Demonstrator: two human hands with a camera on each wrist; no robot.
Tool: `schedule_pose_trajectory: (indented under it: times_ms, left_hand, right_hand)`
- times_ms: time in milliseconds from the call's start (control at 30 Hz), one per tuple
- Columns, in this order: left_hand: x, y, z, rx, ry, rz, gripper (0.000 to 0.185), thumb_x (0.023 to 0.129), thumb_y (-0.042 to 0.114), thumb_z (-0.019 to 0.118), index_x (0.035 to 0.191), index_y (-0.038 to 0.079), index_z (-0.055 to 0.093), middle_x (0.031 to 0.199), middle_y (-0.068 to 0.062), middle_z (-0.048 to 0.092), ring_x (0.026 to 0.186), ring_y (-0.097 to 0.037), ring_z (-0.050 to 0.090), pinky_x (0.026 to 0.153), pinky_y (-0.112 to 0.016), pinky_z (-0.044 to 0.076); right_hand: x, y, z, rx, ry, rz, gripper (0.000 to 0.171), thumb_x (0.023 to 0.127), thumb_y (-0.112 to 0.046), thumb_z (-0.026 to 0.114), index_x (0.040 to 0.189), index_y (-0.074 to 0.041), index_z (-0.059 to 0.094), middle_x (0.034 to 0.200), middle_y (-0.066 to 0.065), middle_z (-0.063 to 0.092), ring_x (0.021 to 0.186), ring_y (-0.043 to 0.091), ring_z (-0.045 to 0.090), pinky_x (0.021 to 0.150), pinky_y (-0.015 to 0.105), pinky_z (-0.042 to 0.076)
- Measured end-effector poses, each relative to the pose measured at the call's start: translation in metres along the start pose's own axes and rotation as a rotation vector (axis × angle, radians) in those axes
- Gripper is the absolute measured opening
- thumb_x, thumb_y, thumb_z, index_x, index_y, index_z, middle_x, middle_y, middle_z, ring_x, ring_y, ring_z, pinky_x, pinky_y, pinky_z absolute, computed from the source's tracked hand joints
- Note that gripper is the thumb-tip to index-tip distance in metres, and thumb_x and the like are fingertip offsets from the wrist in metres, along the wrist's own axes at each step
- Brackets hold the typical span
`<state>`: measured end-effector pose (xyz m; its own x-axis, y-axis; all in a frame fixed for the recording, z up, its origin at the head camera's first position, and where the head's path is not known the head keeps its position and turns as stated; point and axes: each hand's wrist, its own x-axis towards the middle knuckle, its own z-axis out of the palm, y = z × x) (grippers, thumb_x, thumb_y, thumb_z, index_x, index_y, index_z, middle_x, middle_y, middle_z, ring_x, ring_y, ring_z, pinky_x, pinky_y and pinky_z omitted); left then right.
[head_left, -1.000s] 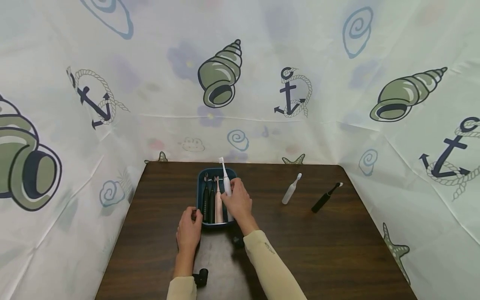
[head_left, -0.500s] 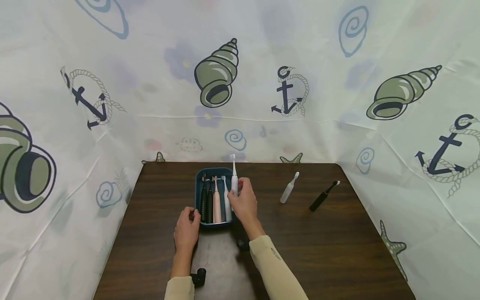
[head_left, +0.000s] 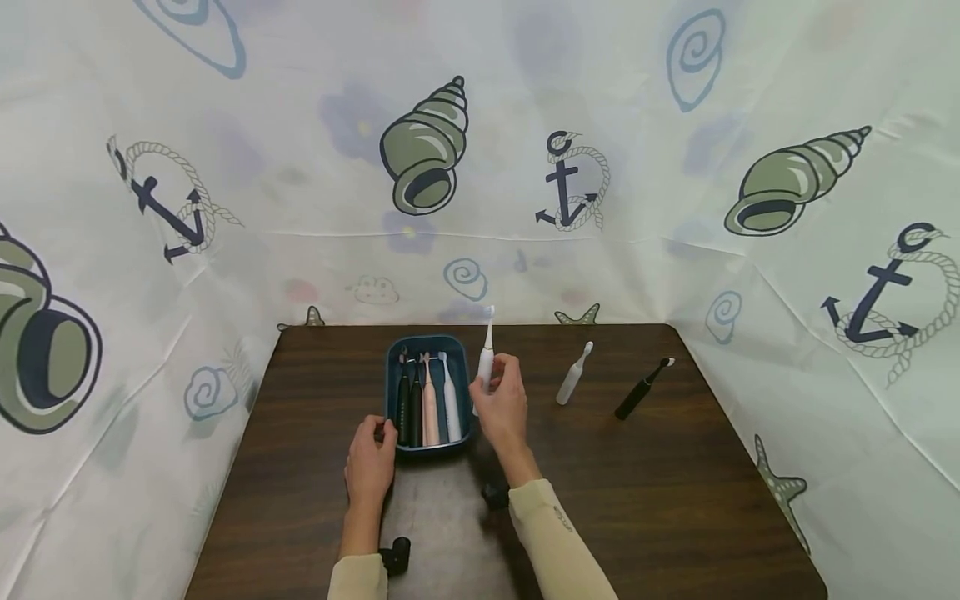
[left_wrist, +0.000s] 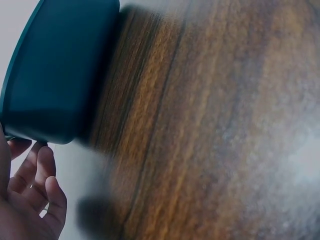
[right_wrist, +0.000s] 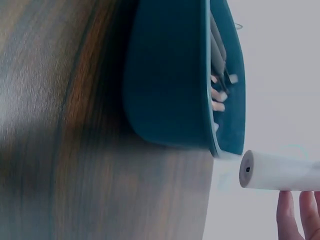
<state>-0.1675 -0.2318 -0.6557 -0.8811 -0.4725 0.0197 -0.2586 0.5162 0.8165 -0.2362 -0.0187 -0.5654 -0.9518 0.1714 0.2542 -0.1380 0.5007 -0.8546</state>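
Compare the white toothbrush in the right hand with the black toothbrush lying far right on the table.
The white toothbrush is pale and raised off the table, gripped by the right hand; the black toothbrush is dark, untouched.
The white toothbrush stands nearly upright beside the blue tray; the black toothbrush lies flat, slanted, far from it.
Both are slim electric toothbrushes with heads pointing away from the person.

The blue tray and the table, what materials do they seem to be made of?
The tray looks like moulded plastic: even teal colour, rounded corners, smooth matte walls in the right wrist view. The table looks like dark wood or wood-look laminate: long grain lines under a soft sheen; which one cannot be told. The left hand touches the tray.
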Motion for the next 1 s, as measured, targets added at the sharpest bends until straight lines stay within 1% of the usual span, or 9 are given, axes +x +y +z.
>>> schedule_pose_trajectory:
  times_ms: [233,400,500,700,1000]
  left_hand:
    - [-0.002,0.002,-0.001,-0.007,0.001,-0.003,0.028,0.111,0.040,0.054,0.120,0.017,0.068,0.119,-0.007,0.072,0.102,-0.030,0.071,0.082,-0.057,0.049]
    - [-0.002,0.001,0.000,-0.014,0.002,-0.006,0.029,0.112,0.040,0.053,0.121,0.016,0.068,0.121,-0.008,0.071,0.102,-0.030,0.070,0.082,-0.057,0.049]
    - [-0.001,-0.001,0.002,-0.016,0.009,-0.006,0.030,0.112,0.041,0.053,0.121,0.017,0.068,0.121,-0.008,0.071,0.103,-0.030,0.070,0.083,-0.057,0.049]
    - [-0.001,0.000,0.003,-0.018,0.018,-0.005,0.031,0.112,0.042,0.053,0.122,0.017,0.068,0.121,-0.007,0.071,0.100,-0.030,0.070,0.082,-0.055,0.049]
    - [-0.002,0.000,0.006,-0.018,0.016,-0.015,0.033,0.112,0.043,0.052,0.125,0.017,0.067,0.121,-0.008,0.071,0.099,-0.031,0.069,0.079,-0.053,0.048]
  right_hand:
    - [0.001,0.008,-0.013,0.041,0.057,-0.001,0.043,0.097,-0.014,0.077,0.133,-0.017,0.055,0.122,0.007,0.067,0.097,0.022,0.065,0.083,0.043,0.062]
    - [0.001,0.014,-0.024,0.087,0.082,-0.005,0.043,0.096,-0.011,0.077,0.133,-0.015,0.055,0.123,0.009,0.067,0.099,0.024,0.066,0.084,0.044,0.064]
    - [0.002,0.020,-0.031,0.085,0.105,-0.012,0.043,0.096,-0.011,0.077,0.133,-0.013,0.055,0.121,0.010,0.067,0.099,0.024,0.066,0.084,0.043,0.063]
    - [0.001,0.035,-0.041,0.055,0.167,-0.053,0.041,0.096,-0.009,0.076,0.133,-0.011,0.056,0.120,0.010,0.066,0.098,0.022,0.065,0.082,0.043,0.063]
    - [0.000,0.053,-0.057,0.080,0.201,-0.023,0.041,0.097,-0.008,0.073,0.134,-0.010,0.056,0.123,0.010,0.065,0.102,0.022,0.063,0.082,0.043,0.062]
